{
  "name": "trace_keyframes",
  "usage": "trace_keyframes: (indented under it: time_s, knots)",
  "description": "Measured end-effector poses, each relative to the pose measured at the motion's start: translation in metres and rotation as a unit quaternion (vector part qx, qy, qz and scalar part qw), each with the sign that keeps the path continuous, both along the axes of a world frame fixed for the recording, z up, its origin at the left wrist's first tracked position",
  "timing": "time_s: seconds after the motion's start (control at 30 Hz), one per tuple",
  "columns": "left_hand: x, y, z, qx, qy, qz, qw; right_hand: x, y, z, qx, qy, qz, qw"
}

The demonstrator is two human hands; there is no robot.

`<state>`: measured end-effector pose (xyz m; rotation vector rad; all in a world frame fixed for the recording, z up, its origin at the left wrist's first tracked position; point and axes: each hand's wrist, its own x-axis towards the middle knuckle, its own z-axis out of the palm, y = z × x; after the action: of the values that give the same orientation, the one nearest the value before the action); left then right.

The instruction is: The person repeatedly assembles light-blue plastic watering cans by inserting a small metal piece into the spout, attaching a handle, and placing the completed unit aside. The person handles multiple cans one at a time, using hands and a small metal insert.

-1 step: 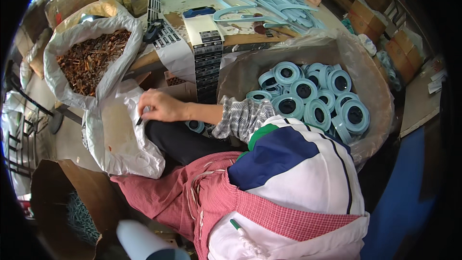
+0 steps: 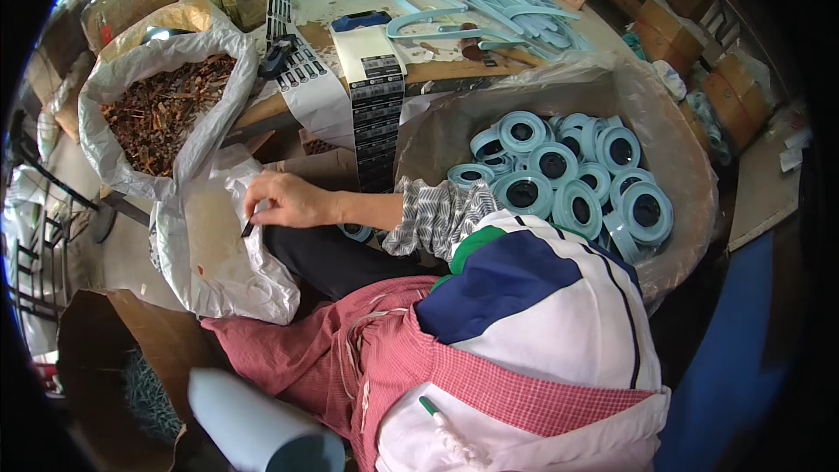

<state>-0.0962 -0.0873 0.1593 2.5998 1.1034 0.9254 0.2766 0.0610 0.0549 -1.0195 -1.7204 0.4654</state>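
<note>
My right hand (image 2: pixel 293 199) reaches left from a patterned sleeve cover, over the near edge of an open white sack (image 2: pixel 218 236). Its thumb and fingers pinch a small black piece (image 2: pixel 247 229), too small to name more exactly. My left hand is out of view. A pale blue cylinder (image 2: pixel 249 419), open at one end, is tilted at the lower left, beside my apron-covered lap; what holds it does not show.
A sack of brown scraps (image 2: pixel 166 114) stands at the upper left, above a carton (image 2: pixel 96 376) with greenish bits inside. On the right, a plastic-lined bin (image 2: pixel 690 201) holds many blue rings. Blue handles (image 2: pixel 524 13) and a label strip (image 2: pixel 377 122) lie on the table.
The pale blue cylinder has moved up and slightly left, with more of it showing. My right hand has shifted slightly left and down, its fingers still pinched on the black piece.
</note>
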Motion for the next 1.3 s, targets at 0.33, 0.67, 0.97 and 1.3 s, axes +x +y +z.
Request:
trace_keyframes:
  time_s: [0.33,0.67,0.97,1.3]
  knots:
    - [0.259,0.046,-0.274,0.017,0.079,-0.235,0.969,-0.024,-0.055,-0.039,-0.438,0.430,0.209,0.761]
    - [0.132,0.090,-0.108,-0.253,-0.294,0.176,0.905,0.003,-0.041,-0.094,-0.502,0.505,0.226,0.665]
    - [0.167,0.107,-0.110,-0.383,-0.508,0.141,0.759,-0.015,-0.079,-0.050,-0.509,0.307,0.211,0.776]
    - [0.178,0.111,-0.147,-0.371,-0.406,0.161,0.819,-0.028,-0.106,-0.047,-0.469,0.153,0.132,0.860]
